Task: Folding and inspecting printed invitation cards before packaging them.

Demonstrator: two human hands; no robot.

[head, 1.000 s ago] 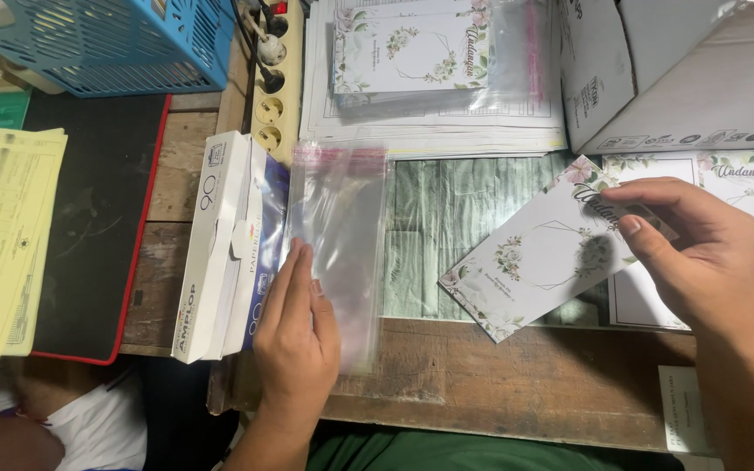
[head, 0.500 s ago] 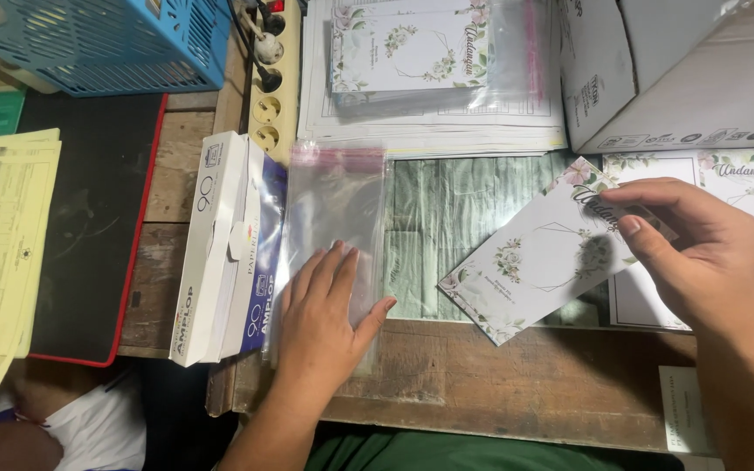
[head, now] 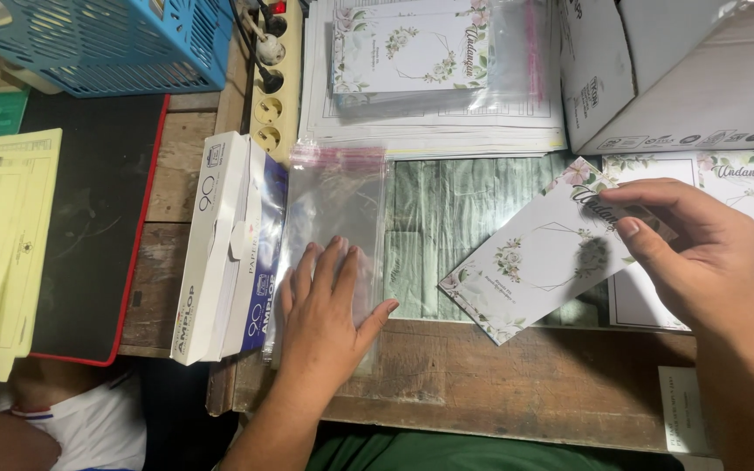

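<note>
Wooden table — cluttered with floral cards, sleeves.

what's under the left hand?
The left hand lies flat on a clear plastic sleeve on the wooden table. The hand hides the sleeve's lower part.

A small packing workshop: stacked floral cards, clear sleeves, cardboard boxes.

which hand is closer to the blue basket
Left. The left hand lies flat on the clear plastic sleeve, below the blue basket; the right hand holds the floral card far across.
</note>
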